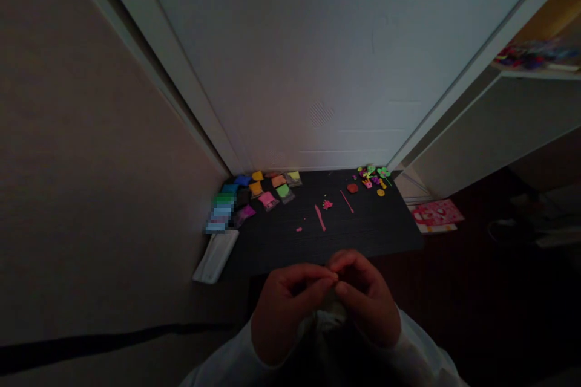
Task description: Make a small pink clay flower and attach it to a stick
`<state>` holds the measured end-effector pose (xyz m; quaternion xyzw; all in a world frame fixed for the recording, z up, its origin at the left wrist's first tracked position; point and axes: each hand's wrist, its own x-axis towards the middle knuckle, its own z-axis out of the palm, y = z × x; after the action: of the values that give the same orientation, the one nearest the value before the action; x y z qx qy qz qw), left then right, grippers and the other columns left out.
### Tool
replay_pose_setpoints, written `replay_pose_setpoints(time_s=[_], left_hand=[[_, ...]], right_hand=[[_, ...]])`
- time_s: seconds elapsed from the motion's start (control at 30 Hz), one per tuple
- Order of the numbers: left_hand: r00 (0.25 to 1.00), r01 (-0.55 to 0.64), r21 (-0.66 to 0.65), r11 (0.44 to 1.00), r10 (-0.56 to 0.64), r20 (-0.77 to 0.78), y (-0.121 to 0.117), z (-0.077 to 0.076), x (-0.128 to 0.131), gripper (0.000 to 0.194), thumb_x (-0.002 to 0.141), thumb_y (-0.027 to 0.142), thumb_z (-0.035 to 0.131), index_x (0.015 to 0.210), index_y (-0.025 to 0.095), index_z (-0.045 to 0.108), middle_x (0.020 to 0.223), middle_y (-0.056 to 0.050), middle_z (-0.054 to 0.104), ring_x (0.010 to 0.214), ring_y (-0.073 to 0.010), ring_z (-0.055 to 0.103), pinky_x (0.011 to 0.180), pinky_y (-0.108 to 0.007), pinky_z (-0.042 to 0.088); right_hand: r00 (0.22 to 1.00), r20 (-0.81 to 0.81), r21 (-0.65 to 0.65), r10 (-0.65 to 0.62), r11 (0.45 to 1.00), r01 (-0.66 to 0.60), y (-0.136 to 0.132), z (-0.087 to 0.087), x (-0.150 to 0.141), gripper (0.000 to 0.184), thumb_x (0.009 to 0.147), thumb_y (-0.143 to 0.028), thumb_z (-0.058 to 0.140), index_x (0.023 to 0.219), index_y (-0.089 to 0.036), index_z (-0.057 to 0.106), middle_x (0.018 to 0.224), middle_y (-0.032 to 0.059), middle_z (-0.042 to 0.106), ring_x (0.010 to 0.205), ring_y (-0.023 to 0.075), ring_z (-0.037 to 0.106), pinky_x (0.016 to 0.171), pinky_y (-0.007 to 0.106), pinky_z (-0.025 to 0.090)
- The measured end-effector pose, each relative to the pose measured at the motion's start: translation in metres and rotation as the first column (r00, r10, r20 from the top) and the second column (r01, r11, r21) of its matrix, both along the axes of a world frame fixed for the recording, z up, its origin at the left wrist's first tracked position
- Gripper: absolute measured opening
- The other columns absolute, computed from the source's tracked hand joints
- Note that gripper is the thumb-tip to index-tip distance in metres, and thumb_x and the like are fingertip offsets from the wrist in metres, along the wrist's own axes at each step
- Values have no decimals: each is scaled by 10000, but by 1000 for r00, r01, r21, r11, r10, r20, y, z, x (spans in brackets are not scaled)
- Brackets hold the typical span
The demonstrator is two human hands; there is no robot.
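My left hand (285, 302) and my right hand (365, 296) meet in front of the near table edge, fingertips pinched together. Whatever lies between the fingertips is too small and dark to make out. Beyond them on the dark table (272, 248) lie a pink modelling knife (320, 217) and a thin pink stick tool (347, 201). Between these two tools sits a small pink clay piece (327, 204) with a bumpy outline. A smaller pink bit (299, 230) rests to the left of the knife. Farther right is a reddish-brown lump (353, 188).
Bags of coloured clay, among them a pink packet (268, 201) and a green packet (285, 192), fill the table's left side beside a white packet (216, 257). Small colourful figures (373, 178) stand at the back right. A white panel (295, 72) rises behind. A pink patterned bag (438, 213) lies at right.
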<state>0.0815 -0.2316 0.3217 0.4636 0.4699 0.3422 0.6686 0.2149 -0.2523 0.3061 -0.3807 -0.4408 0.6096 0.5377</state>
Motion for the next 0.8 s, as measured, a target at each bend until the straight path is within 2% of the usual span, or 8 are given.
replay_pose_setpoints(time_s=[0.13, 0.3, 0.4, 0.53, 0.7, 0.8], left_hand=[[1000, 11, 20, 1000, -11, -17, 0, 0, 1, 97, 675, 235, 567, 706, 183, 642, 705, 1, 643, 652, -112, 550, 597, -181, 406], [999, 24, 51, 998, -21, -47, -1, 0, 0, 92, 670, 228, 571, 717, 194, 643, 736, 2, 642, 663, -112, 548, 601, -178, 402], [998, 19, 42, 999, -17, -64, 0, 1, 0, 97, 670, 231, 571, 711, 186, 646, 713, -4, 639, 648, -110, 537, 594, -179, 396], [1000, -2, 5, 1000, 2, -6, 2, 0, -3, 105, 671, 232, 572, 716, 176, 648, 707, -13, 635, 645, -111, 519, 594, -187, 387], [996, -22, -36, 999, 24, 81, 5, -5, -9, 129, 682, 242, 560, 722, 159, 650, 520, 21, 551, 443, -44, 372, 434, -161, 286], [990, -38, -48, 998, 45, 137, 7, -8, -11, 145, 683, 248, 557, 753, 158, 647, 445, 43, 473, 410, -34, 317, 406, -158, 241]], right_hand=[[996, 84, 51, -31, 998, 26, -3, 5, 3, 183, 692, -265, 533, 863, -214, 495, 797, 13, 455, 733, 134, 438, 644, 262, 362], [977, 198, 99, -82, 993, 63, -2, 4, 2, 118, 716, -215, 511, 833, -208, 502, 776, 14, 449, 727, 136, 444, 648, 276, 363], [974, 207, 116, -93, 991, 70, 1, 3, 0, 110, 714, -208, 514, 823, -205, 506, 766, 15, 460, 722, 138, 453, 639, 278, 369], [977, 196, 132, -85, 989, 60, 5, 4, -3, 102, 707, -205, 517, 809, -200, 511, 753, 14, 462, 715, 140, 457, 628, 277, 371], [969, 231, 165, -85, 985, 47, 13, 2, -5, 75, 722, -197, 507, 797, -198, 513, 743, 13, 459, 711, 133, 448, 622, 270, 361], [961, 268, 157, -77, 987, 35, 18, -1, -7, 76, 734, -194, 501, 809, -206, 511, 751, 8, 457, 709, 125, 446, 622, 262, 359]])
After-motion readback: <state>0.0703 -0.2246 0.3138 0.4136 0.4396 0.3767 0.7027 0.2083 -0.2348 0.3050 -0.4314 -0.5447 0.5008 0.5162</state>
